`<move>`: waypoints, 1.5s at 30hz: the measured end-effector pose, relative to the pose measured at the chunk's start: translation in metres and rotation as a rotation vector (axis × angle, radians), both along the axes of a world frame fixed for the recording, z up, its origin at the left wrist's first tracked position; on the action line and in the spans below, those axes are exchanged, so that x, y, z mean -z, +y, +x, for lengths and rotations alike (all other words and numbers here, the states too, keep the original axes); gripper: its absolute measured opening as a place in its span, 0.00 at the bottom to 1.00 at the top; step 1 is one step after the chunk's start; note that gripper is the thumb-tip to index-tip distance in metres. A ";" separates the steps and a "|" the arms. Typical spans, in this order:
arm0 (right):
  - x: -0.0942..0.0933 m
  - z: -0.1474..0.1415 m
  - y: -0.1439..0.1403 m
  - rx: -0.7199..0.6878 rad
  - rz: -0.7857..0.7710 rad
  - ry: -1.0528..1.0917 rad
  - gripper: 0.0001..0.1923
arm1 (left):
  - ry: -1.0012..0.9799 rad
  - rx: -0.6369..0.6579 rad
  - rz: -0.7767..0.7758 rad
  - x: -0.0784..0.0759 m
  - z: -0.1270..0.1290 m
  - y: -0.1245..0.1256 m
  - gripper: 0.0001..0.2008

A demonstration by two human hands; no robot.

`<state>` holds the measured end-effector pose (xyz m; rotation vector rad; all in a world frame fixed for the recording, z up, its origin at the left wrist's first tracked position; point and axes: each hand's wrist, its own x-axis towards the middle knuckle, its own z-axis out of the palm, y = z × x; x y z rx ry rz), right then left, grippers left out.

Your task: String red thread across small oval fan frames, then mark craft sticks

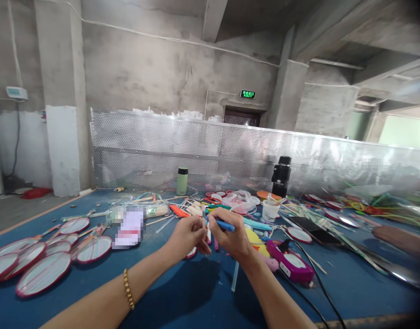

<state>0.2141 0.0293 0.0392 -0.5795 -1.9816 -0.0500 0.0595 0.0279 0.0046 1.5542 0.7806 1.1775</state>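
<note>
My left hand (pixel 189 234), a bead bracelet on its wrist, pinches a thin pale stick (pixel 203 214) held upright above the table. Close beside it, my right hand (pixel 230 233) is closed round a blue pen (pixel 226 225), whose back end sticks out to the right. The pen's tip is hidden by the fingers, so I cannot tell whether it touches the stick. Below and behind the hands are a round red-rimmed piece (pixel 190 252), mostly covered by the left hand, and a yellow piece (pixel 257 242).
Several red-rimmed oval pieces (pixel 44 274) lie at left. A purple device (pixel 290 261) with black cables sits right, near a phone (pixel 314 230). Behind stand a white cup (pixel 270 210), green bottle (pixel 182 182), black flask (pixel 281 177) and perforated metal screen (pixel 155 151).
</note>
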 end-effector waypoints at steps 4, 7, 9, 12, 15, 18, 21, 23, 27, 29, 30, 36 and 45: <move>0.000 0.000 0.000 0.005 0.003 0.006 0.09 | 0.004 0.000 0.000 0.001 0.000 0.001 0.10; 0.000 0.000 0.000 -0.011 0.003 -0.011 0.09 | -0.004 -0.001 0.008 0.002 0.001 0.001 0.10; 0.000 -0.001 0.000 -0.009 -0.001 -0.004 0.09 | -0.011 0.005 0.010 0.002 0.001 0.001 0.09; 0.000 -0.001 0.000 -0.010 0.002 0.001 0.09 | -0.021 0.006 0.007 0.002 0.001 0.002 0.10; 0.000 -0.001 0.001 -0.009 0.005 -0.009 0.09 | -0.018 0.006 0.007 0.002 0.001 0.002 0.11; 0.001 0.001 0.002 0.018 0.006 0.001 0.09 | -0.019 0.011 0.000 0.002 0.000 0.003 0.10; 0.001 0.002 0.003 0.036 0.010 -0.008 0.09 | -0.023 0.009 0.002 0.002 0.000 0.003 0.10; 0.002 0.002 0.003 0.035 0.010 -0.008 0.09 | -0.021 0.010 0.007 0.002 -0.001 0.003 0.10; 0.002 0.002 0.003 0.037 0.012 0.008 0.09 | -0.029 0.010 0.005 0.002 -0.001 0.002 0.11; 0.001 0.001 0.002 0.035 0.011 -0.001 0.09 | -0.024 0.006 0.009 0.002 0.000 0.002 0.10; 0.001 0.001 0.002 0.033 0.012 -0.003 0.09 | -0.019 0.003 0.011 0.002 0.000 0.002 0.10; -0.001 0.000 0.000 0.025 0.016 0.006 0.09 | -0.019 0.006 0.006 0.002 0.000 0.002 0.09; -0.001 0.000 0.000 0.020 0.008 -0.004 0.09 | -0.018 -0.001 -0.003 0.000 0.000 0.001 0.09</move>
